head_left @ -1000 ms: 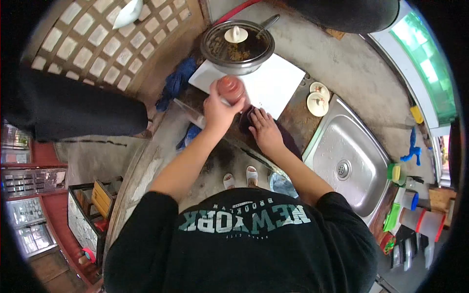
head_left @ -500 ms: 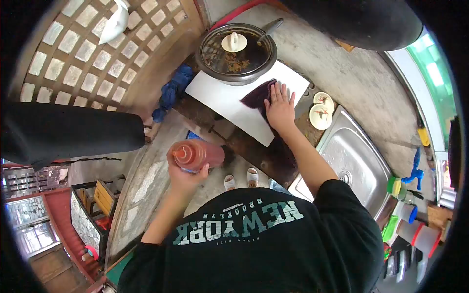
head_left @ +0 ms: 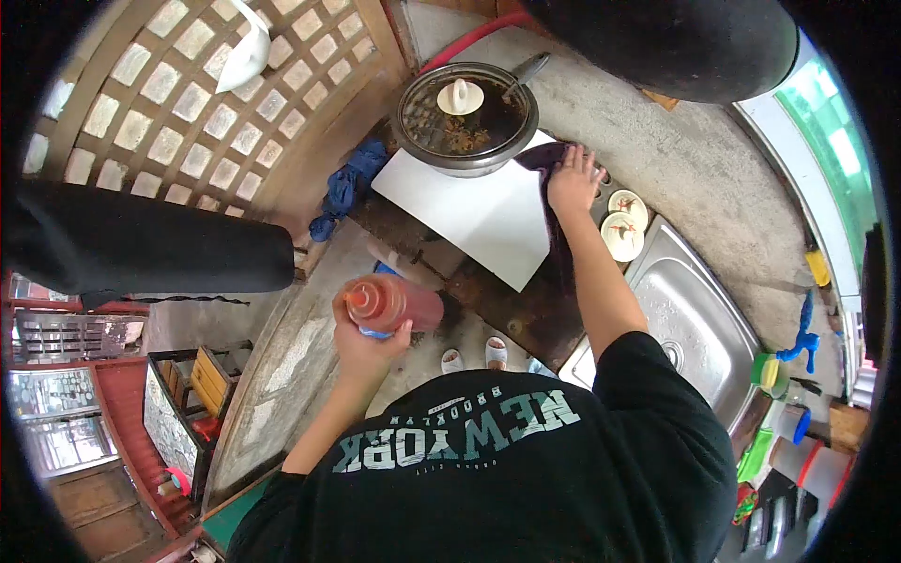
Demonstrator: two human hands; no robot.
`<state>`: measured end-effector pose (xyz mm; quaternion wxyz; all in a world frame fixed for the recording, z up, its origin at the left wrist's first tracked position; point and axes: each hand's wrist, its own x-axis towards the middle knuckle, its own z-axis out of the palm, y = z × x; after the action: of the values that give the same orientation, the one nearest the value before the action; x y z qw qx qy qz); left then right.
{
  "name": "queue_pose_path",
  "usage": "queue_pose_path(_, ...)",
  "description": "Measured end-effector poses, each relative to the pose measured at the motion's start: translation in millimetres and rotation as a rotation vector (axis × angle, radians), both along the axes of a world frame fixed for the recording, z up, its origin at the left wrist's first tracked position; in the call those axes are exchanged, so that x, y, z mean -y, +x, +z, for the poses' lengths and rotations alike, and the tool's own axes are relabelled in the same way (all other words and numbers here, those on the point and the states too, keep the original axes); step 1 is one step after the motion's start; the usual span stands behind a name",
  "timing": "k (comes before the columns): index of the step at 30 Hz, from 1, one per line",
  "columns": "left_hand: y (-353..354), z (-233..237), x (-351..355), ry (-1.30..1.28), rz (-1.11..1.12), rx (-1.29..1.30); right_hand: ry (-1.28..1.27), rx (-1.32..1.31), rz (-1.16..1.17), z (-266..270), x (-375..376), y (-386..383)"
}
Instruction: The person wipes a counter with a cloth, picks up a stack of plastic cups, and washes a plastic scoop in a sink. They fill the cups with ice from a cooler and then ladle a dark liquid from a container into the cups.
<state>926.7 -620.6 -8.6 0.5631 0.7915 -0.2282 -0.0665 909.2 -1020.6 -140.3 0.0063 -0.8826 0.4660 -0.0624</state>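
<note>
The right hand [head_left: 574, 183] covers most of the cloth [head_left: 547, 153]. The left hand [head_left: 368, 340] hides the bottle's [head_left: 399, 302] underside. The pot [head_left: 465, 141] covers the board's [head_left: 469, 216] far corner, and its contents are too blurred to tell. The right arm [head_left: 601, 291] hides part of the sink [head_left: 704, 319]. Marks on the 2 saucers [head_left: 623, 235] are too small to tell.

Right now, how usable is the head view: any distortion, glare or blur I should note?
Head view: strong fisheye with black corners; the window at right is blown out pale green; light is soft, shadows faint; the left hand gripping the sauce bottle and the right hand on the dark cloth show little blur.
</note>
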Motion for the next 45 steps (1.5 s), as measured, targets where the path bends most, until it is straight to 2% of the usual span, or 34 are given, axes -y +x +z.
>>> queue_pose_path(2, 8, -3, 8, 0.006, -0.015, 0.061, -0.014, 0.011, -0.055, -12, 8, -11)
queue_pose_path(4, 22, -8, 17, 0.005, -0.054, 0.12, -0.084, 0.107, -0.036, -6, 2, -27)
queue_pose_path(6, 31, -8, 33, -0.001, -0.04, 0.199, -0.158, 0.129, -0.022, -23, 6, -39)
queue_pose_path(8, 38, 0, 51, 0.032, -0.046, 0.299, -0.18, 0.041, 0.142, -17, 0, -60)
queue_pose_path(10, 47, -5, 67, -0.05, -0.041, 0.282, 0.096, 0.337, 0.061, 6, -13, -79)
queue_pose_path(12, 55, -3, 78, -0.06, -0.013, 0.242, 0.036, 0.415, 0.064, 29, -30, -104)
queue_pose_path(14, 64, 5, 85, 0.005, 0.023, 0.18, 0.052, 0.539, 0.064, 90, -68, -130)
queue_pose_path(16, 81, -2, 93, -0.037, 0.055, 0.228, 0.16, 0.655, 0.045, 141, -99, -149)
queue_pose_path(20, 111, -15, 110, 0.068, 0.184, 0.272, 0.32, 0.82, 0.19, 176, -131, -182)
queue_pose_path(22, 121, -17, 117, 0.033, 0.177, 0.294, 0.559, 0.956, 0.186, 193, -148, -187)
queue_pose_path(24, 134, -30, 122, 0.03, 0.16, 0.309, 0.484, 0.887, 0.249, 206, -160, -189)
queue_pose_path(25, 140, -40, 125, 0.037, 0.131, 0.251, 0.501, 0.94, 0.324, 210, -167, -187)
queue_pose_path(28, 141, -35, 118, 0.032, 0.083, 0.184, 0.665, 0.927, 0.507, 221, -188, -171)
queue_pose_path(29, 136, -36, 111, -0.164, -0.008, 0.174, 0.731, 0.889, 0.486, 227, -203, -165)
queue_pose_path(30, 130, -36, 104, -0.303, -0.058, 0.166, 0.737, 0.856, 0.603, 223, -209, -157)
queue_pose_path(31, 99, 2, 78, -0.103, 0.004, 0.092, 0.801, 0.84, 0.68, 215, -216, -148)
queue_pose_path(32, 99, -48, 86, 0.004, 0.141, 0.324, 0.773, 0.756, 0.789, 211, -218, -140)
queue_pose_path(33, 89, -56, 70, -0.122, 0.21, 0.328, 0.891, 0.753, 0.874, 202, -229, -131)
queue_pose_path(34, 62, -34, 41, -0.253, 0.101, 0.141, 1.015, 0.737, 0.948, 192, -236, -122)
queue_pose_path(36, 6, 1, -27, -0.393, 0.017, -0.367, 1.047, 0.619, 1.066, 178, -258, -103)
queue_pose_path(38, -53, 38, -100, -0.384, 0.126, -0.523, 1.09, 0.522, 1.187, 169, -297, -87)
queue_pose_path(39, -71, 36, -126, -0.271, 0.177, -0.386, 1.129, 0.47, 1.248, 164, -318, -79)
queue_pose_path(40, -100, 48, -157, -0.235, 0.223, -0.356, 1.169, 0.423, 1.312, 162, -348, -80)
queue_pose_path(41, -127, 48, -183, -0.156, 0.347, -0.211, 1.086, 0.313, 1.371, 164, -374, -82)
queue_pose_path(42, -152, 44, -205, -0.056, 0.479, -0.063, 1.231, 0.338, 1.442, 153, -406, -84)
queue_pose_path(43, -193, 33, -257, 0.063, 0.684, -0.004, 1.345, 0.243, 1.551, 154, -482, -98)
queue_pose_path(44, -206, 22, -279, 0.16, 0.769, 0.021, 1.398, 0.176, 1.547, 155, -511, -109)
queue_pose_path(45, -230, 30, -310, 0.127, 0.748, -0.081, 1.228, 0.265, 1.803, 135, -545, -105)
